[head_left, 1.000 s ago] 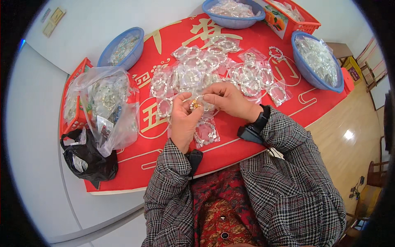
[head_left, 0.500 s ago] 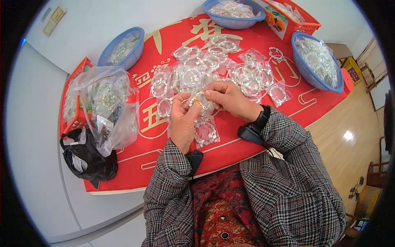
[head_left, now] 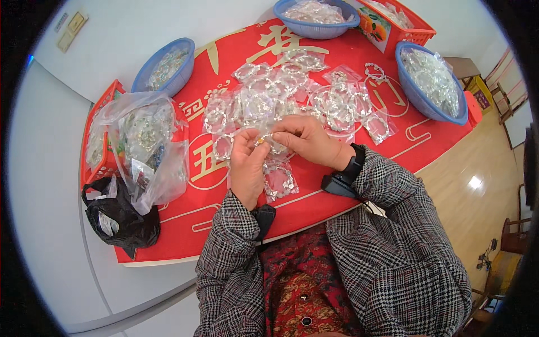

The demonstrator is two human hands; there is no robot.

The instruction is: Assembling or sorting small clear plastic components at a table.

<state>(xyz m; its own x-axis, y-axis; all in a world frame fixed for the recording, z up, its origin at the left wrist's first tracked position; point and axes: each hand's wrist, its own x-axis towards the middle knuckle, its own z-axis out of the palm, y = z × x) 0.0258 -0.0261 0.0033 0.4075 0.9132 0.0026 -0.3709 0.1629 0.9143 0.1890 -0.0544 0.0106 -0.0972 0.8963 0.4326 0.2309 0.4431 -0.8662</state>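
Note:
Over the middle of the red-covered table my left hand (head_left: 249,168) and my right hand (head_left: 314,143) meet, thumbs and forefingers pinched. Between the fingertips shows a small piece of a pale beaded bracelet (head_left: 264,139) with a gold bead; the rest of it is hidden by my fingers. Beneath and beyond my hands spreads a pile of pale bracelets in clear plastic bags (head_left: 264,98). One bagged bracelet (head_left: 280,182) lies just below my hands, close to my left wrist. A loose-looking bracelet (head_left: 375,73) rests at the pile's far right.
Blue basins of bagged pieces stand at the far left (head_left: 190,66), the back (head_left: 314,28) and the right (head_left: 460,112). Red baskets sit at the back right (head_left: 421,35) and left (head_left: 91,154). A clear plastic bag (head_left: 174,168) and a black bag (head_left: 135,227) crowd the table's left edge.
The bracelet showed as a loop with gold beads between my hands; now less of it shows. My right fingers have turned and dipped slightly. The left hand has hardly moved.

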